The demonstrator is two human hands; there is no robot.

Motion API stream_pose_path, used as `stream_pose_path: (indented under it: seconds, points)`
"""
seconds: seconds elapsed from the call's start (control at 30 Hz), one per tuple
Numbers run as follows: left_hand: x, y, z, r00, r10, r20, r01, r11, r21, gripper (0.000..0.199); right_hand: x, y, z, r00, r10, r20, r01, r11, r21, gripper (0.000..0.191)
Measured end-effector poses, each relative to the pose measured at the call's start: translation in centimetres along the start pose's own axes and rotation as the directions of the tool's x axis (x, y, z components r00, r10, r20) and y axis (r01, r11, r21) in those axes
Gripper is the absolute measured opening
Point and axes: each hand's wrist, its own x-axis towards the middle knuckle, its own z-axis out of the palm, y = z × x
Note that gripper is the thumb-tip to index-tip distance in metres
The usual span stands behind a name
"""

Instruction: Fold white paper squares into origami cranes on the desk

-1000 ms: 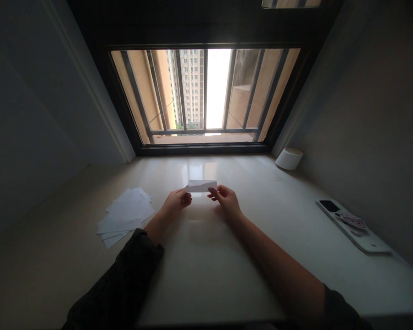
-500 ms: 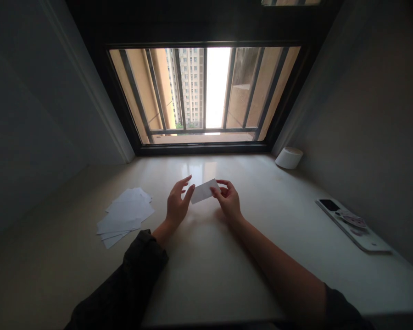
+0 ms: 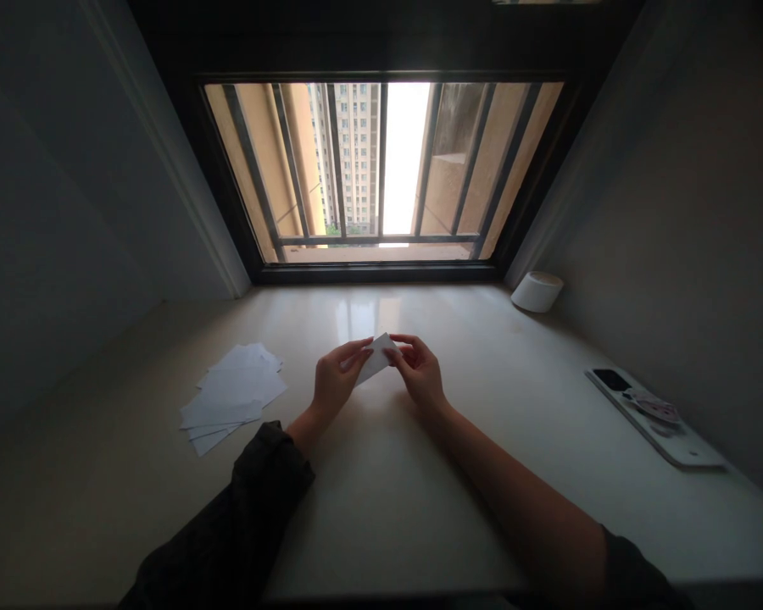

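Left hand and right hand close together at the middle of the view, both half-curled, neither fully open nor clenched. Left fingers across one edge of a small piece of white paper; right fingertips pinching the opposite corner. Paper tilted between the hands, apparently lifted off the worktop, any fold too small to make out. Dark sleeve on the left forearm, right forearm bare for most of its length.

Risks from here: a loosened pinch and a drop onto the glossy surface; too hard a squeeze and a stray crease or tear; a wide sweep of the left arm and a scatter of the nearby loose stack of white sheets, fanned and overlapping, left of the hands.

Farther right, a phone on a pale flat case near the wall. At the back right, a round white tub. Beyond the worktop, a barred window and a high-rise building.
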Motion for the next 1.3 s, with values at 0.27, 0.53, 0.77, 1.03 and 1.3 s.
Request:
stream_pose_path:
  seconds: [0.27, 0.53, 0.77, 1.03, 1.3]
  points:
    - [-0.03, -0.07, -0.1, 1.0, 0.017, -0.004, -0.017, 1.0, 0.014, 0.03, 0.07, -0.04, -0.2, 0.999, 0.018, -0.03, -0.018, 1.0, -0.001, 0.034]
    - [-0.03, -0.06, -0.07, 1.0, 0.019, 0.009, -0.019, 1.0, -0.018, 0.028, 0.07, -0.18, -0.33, 0.999, 0.015, -0.051, -0.014, 1.0, 0.022, 0.03]
    - [-0.01, -0.05, -0.15, 1.0, -0.009, -0.015, 0.01, 0.999, 0.05, 0.033, 0.17, -0.02, -0.39, 0.995, 0.013, -0.098, -0.009, 0.999, 0.044, 0.031]
    - [-0.03, -0.18, -0.16, 0.999, -0.029, -0.04, 0.031, 0.998, 0.059, 0.034, 0.19, 0.07, -0.33, 0.993, 0.023, -0.117, -0.017, 0.998, 0.056, 0.033]
    - [-0.09, -0.27, -0.23, 0.999, -0.026, -0.047, 0.029, 0.998, 0.058, 0.03, 0.3, 0.42, -0.32, 0.996, 0.043, -0.083, -0.037, 0.996, 0.076, 0.034]
